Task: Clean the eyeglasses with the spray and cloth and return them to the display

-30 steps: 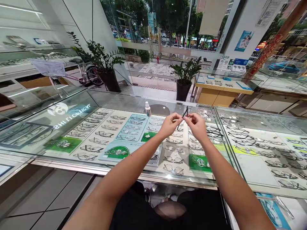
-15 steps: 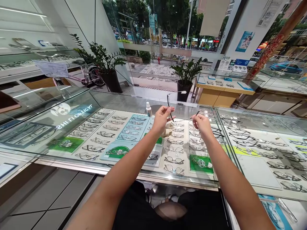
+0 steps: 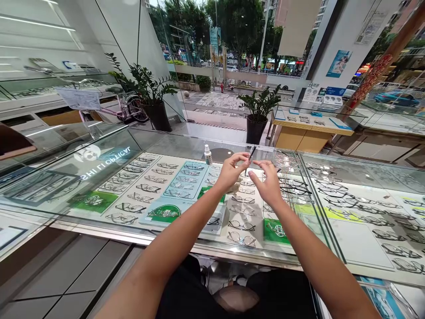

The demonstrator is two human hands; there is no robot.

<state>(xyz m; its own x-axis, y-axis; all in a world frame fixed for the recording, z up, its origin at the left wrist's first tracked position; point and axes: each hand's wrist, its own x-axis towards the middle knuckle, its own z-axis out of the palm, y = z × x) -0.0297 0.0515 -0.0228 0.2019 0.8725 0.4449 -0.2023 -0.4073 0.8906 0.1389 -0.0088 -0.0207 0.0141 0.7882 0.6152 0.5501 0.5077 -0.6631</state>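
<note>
My left hand (image 3: 233, 169) is raised over the glass counter, its fingers pinching a pair of eyeglasses (image 3: 253, 152). A dark part of the glasses sticks up past the fingertips; the rest is mostly hidden by my hands. Close beside it, my right hand (image 3: 268, 180) has its thumb and forefinger bent toward the glasses. A thin dark tip shows behind the right fingers, but what it belongs to I cannot make out. Partly covered by my left hand, a beige cloth (image 3: 234, 188) lies on the counter. A white spray bottle (image 3: 207, 156) stands upright to the left.
Under the glass of the display counter (image 3: 186, 241) lie rows of eyeglasses (image 3: 241, 225) and green cards (image 3: 94, 201). Another glass case (image 3: 358, 239) adjoins on the right. Beyond stand potted plants (image 3: 257, 128), a bicycle (image 3: 122, 106) and a wooden display table (image 3: 308, 135).
My hands have come together; the right moved left toward the glasses, and the left shifted slightly right. The glasses have turned, with a dark part now pointing up. The view has shifted slightly.
</note>
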